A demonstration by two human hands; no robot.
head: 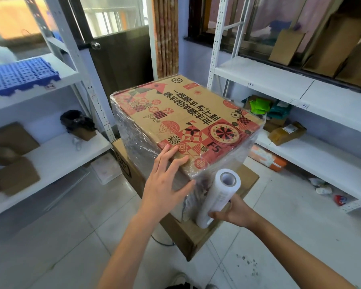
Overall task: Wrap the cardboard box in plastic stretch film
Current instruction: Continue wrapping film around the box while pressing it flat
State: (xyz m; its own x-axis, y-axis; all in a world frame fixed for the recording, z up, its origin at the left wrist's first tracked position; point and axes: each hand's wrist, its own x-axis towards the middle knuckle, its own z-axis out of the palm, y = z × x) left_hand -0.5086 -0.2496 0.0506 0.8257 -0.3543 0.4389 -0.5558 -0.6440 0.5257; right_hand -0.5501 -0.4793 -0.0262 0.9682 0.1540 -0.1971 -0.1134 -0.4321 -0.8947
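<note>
Beyond the left hand (165, 184), a white metal shelf (50, 155) carries flat brown cardboard pieces (17, 178), a dark bundle (76, 122) and, higher up, a blue perforated plastic panel (19, 75). Past the right hand (236, 211), another white shelf (311, 155) holds a taped brown parcel (287, 133) and green packaging (259, 106). Folded cartons (321, 44) lean on its upper level. A dark door (123, 59) stands ahead.

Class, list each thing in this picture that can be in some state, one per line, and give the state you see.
Printed cardboard box: shut, sides wrapped in film, top bare, resting on a plain box.
Stretch film roll: upright, partly unrolled, film running onto the box's near corner.
Left hand: fingers straight, pressing the box's near top edge.
Right hand: grips the roll low down.
Plain box below: shut, unwrapped.
Door: shut.
</note>
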